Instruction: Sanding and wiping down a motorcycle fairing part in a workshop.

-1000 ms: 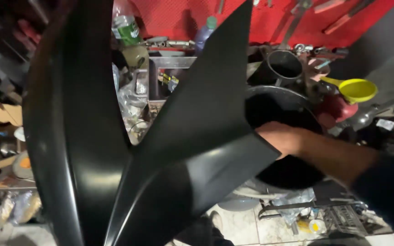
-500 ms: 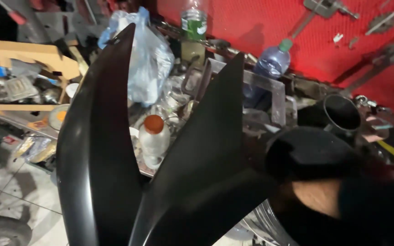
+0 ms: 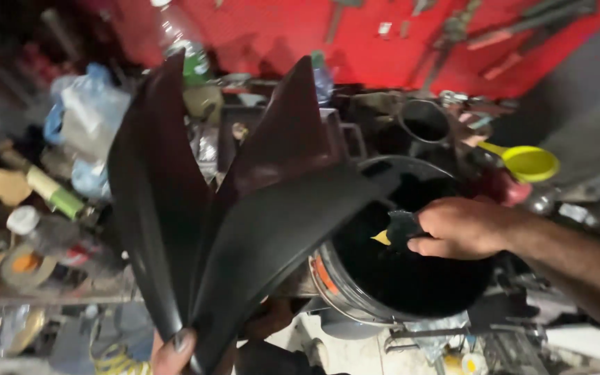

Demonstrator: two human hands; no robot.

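The left hand [image 3: 175,351] pinches the forked black panel [image 3: 244,229] at its low end, long axis rising up and away, while the right hand [image 3: 463,228], curled round a dark pad [image 3: 401,228], sits just right of it over the bucket [image 3: 355,298].

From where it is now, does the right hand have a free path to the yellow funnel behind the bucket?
Probably yes: the yellow funnel lies just beyond the right hand, nothing between, though that hand already pinches a small dark pad.
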